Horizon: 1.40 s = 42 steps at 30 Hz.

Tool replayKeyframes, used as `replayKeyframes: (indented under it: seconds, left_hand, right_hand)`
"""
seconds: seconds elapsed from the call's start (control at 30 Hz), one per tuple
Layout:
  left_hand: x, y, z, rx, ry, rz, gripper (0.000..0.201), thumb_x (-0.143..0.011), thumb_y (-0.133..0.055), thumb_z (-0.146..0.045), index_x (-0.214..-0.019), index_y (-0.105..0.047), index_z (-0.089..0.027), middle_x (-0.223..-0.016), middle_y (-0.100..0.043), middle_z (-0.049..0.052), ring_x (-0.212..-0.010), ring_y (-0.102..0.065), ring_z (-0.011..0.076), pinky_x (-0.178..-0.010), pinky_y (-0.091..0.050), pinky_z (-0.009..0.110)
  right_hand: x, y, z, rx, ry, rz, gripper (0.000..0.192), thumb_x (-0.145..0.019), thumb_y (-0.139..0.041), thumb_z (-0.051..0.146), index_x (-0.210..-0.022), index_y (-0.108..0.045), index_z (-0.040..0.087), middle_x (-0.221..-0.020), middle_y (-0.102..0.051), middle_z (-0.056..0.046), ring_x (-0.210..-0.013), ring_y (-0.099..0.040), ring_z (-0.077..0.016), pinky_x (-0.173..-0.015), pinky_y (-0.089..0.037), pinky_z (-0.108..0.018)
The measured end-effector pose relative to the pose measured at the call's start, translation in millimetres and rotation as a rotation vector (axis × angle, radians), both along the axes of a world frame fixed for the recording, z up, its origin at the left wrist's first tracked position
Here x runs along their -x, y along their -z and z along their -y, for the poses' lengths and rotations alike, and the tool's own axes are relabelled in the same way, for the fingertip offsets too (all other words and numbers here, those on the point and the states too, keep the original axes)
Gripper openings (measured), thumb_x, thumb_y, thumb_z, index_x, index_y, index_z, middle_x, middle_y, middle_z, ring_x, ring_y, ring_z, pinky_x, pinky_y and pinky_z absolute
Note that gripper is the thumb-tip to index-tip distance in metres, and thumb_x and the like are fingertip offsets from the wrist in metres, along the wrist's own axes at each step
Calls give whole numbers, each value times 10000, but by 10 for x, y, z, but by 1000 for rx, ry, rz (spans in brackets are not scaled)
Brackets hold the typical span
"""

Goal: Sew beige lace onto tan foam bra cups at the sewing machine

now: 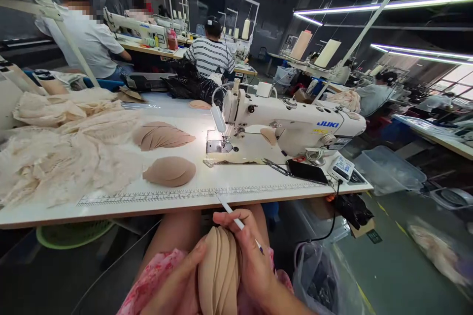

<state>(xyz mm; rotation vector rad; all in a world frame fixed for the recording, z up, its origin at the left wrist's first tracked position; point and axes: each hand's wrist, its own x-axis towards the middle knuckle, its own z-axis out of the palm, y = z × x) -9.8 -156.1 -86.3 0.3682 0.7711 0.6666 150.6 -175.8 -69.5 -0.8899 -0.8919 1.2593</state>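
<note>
Holding a stack of tan foam bra cups [219,268] upright on the lap, low in the near middle of the view, a seated person grips it from both sides. The left hand [177,283] is curled against the left face of the stack, thumb pressing its edge, fingers largely hidden behind it. The right hand [251,256] is wrapped over the right side and top, fingers closed on the cups, while also pinching a thin white pencil [236,219] whose tip points up toward the desk [258,189]. The cups look light, soft and springy, with thin curved rims nested together; they would likely fan apart or slip sideways if held loosely, so squeezing the whole stack across its broad faces, as here, seems the surest hold, with the rims the place to peel one off. Beyond the knees, the white desk carries a single cup [169,171] near its front edge, a fanned pile of cups [162,136] farther back, and heaps of cream lace [55,152] at the left. A white sewing machine [291,125] stands at the right, with scissors [275,166] and a dark phone [306,171] just beside it. Other workers sit at machines in the far background.
</note>
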Motion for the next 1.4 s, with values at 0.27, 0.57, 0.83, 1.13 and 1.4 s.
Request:
replayKeyframes:
  seconds: [0.27,0.57,0.83,1.13,1.4]
  left_hand:
    - [44,-20,94,12,77,74,582,-793,-822,-530,-1318,-710,-305,-1256,-764,57,-1266,-659,371,-1021,-573,472]
    - [162,-140,228,78,135,83,717,-669,-886,-492,-1321,-710,-251,-1184,-778,109,-1251,-659,443,-1041,-549,571]
    - [193,-101,103,219,-138,108,741,-707,-847,-533,-1383,-672,-287,-1328,-740,85,-1344,-600,411,-1115,-502,565]
    - [135,-14,-36,177,-311,359,654,-926,-744,-459,-1532,-501,-444,-1508,-634,18,-1396,-574,331,-1230,-379,499]
    - [176,98,-77,93,-231,333,815,-959,-720,-285,-1601,-279,-522,-1574,-566,22,-1393,-577,353,-1138,-486,495]
  right_hand:
    - [117,78,147,26,209,68,319,-1044,-530,553,-1148,-622,266,-1228,-746,-81,-1199,-657,-276,-1084,-470,-472]
    - [247,62,276,-1,245,101,260,-1065,-518,499,-1138,-617,270,-1168,-744,-47,-1113,-664,-236,-1039,-477,-423]
    - [234,96,341,-145,402,381,223,-1083,-504,379,-1277,-572,292,-1270,-645,-69,-1217,-599,-246,-1080,-465,-434]
    - [53,150,249,-586,431,924,213,-939,-628,125,-1119,-581,227,-821,-599,-20,-730,-555,-204,-648,-480,-325]
    - [140,400,119,-562,600,939,279,-882,-663,26,-994,-618,277,-683,-541,13,-623,-513,-184,-592,-418,-303]
